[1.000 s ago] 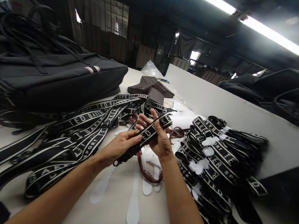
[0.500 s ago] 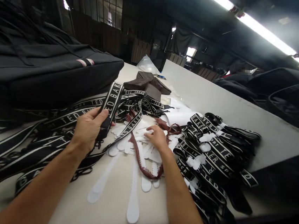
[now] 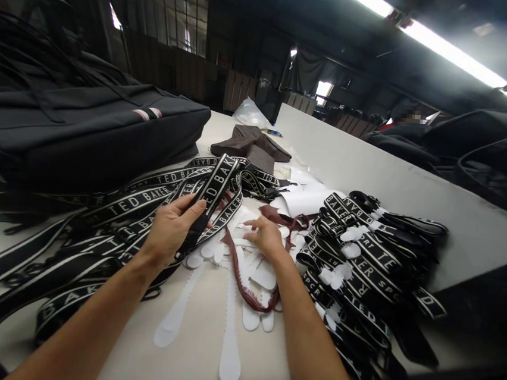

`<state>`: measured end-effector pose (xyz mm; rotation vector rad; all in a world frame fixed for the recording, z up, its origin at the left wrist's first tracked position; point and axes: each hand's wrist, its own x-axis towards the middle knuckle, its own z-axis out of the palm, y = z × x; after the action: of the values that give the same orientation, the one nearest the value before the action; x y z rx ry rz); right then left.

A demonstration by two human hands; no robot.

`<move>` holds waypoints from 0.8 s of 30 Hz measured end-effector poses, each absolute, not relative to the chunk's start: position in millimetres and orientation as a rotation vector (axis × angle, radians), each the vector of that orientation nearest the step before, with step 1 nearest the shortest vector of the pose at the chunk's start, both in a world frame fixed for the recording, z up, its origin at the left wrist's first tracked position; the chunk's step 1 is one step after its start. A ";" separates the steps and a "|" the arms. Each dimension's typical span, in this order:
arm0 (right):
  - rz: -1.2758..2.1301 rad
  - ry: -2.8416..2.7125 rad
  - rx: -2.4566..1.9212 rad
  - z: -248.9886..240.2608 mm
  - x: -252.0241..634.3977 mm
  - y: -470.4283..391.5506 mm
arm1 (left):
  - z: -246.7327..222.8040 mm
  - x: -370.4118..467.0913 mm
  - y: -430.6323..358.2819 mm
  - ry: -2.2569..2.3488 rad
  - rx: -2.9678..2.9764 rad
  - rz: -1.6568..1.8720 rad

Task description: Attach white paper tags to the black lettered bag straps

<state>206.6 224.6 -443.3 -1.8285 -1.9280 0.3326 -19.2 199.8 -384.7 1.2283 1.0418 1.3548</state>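
Observation:
My left hand (image 3: 173, 227) is closed around a folded black webbing strap (image 3: 217, 192) with white "TED BAKER" lettering, which stands up at a slant above the thumb. Over a pile of white toothed strips with rounded ends (image 3: 230, 358), my right hand (image 3: 269, 238) has its fingertips a little apart. Whether those fingertips touch a strip, I cannot tell. A dark red cord-like band (image 3: 244, 290) curves across the pile. Loose lettered straps (image 3: 145, 200) spread out on the left. Folded strap bundles with white strips around them (image 3: 362, 266) are stacked on the right.
A large black bag (image 3: 84, 126) stands at the left of the pale table (image 3: 130, 351). Brown folded pieces (image 3: 249, 142) and a clear plastic bag (image 3: 249, 113) lie farther back. A white panel (image 3: 329, 143) borders the right, with dark bags (image 3: 473, 139) beyond it.
My left hand has shifted right with the folded strap, nearer the white strips, and the strap leans more. My right hand stays over the pile.

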 end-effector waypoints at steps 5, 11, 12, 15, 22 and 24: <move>0.248 -1.987 -1.781 -441.1 200.1 222.5 | -386.2 -20.8 202.2 1.090 1.254 1.415; 0.225 -2.064 -1.763 -446.3 178.3 238.8 | -384.6 -20.0 200.1 1.120 1.300 1.420; 0.241 -2.054 -1.781 -447.3 176.3 242.0 | -384.1 -19.9 199.2 1.109 1.291 1.412; 0.251 -2.011 -1.818 -449.5 175.0 247.9 | -383.3 -20.1 197.7 1.085 1.268 1.408; 0.084 -1.948 -1.804 -446.4 182.5 239.0 | -385.6 -23.6 202.9 1.113 1.253 1.406; -0.044 -1.904 -1.769 -440.3 188.4 233.0 | -385.5 -24.6 203.9 1.107 1.233 1.409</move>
<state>188.4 233.0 -440.3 -1.7693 -1.9041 -0.0438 -24.6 203.9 -385.5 1.2333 1.1073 1.4088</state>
